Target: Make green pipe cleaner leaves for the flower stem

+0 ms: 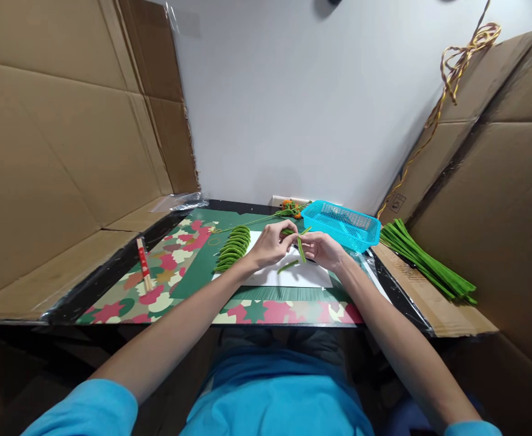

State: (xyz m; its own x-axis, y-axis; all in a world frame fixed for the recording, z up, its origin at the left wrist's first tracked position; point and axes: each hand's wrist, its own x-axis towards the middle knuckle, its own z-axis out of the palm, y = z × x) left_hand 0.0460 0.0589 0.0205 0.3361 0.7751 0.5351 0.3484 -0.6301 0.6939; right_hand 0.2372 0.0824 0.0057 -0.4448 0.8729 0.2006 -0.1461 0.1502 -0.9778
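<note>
My left hand [271,244] and my right hand [322,249] meet above a white sheet of paper [263,278]. Between their closed fingertips are short, fuzzy green pipe cleaner pieces [301,250], which look crossed or joined where the fingers pinch. The fingers partly hide them. A loose green pipe cleaner piece [288,266] lies on the paper below. To the left of my left hand, several curved green leaf shapes [232,248] form a neat overlapping row at the paper's edge.
Behind my hands stand a blue plastic basket [373,240] and orange flowers on a green stem [288,211]. A bundle of long green pipe cleaners [424,257] lies on cardboard at right. Chopsticks in a red wrapper [143,263] lie at left. Cardboard walls [66,121] flank the table.
</note>
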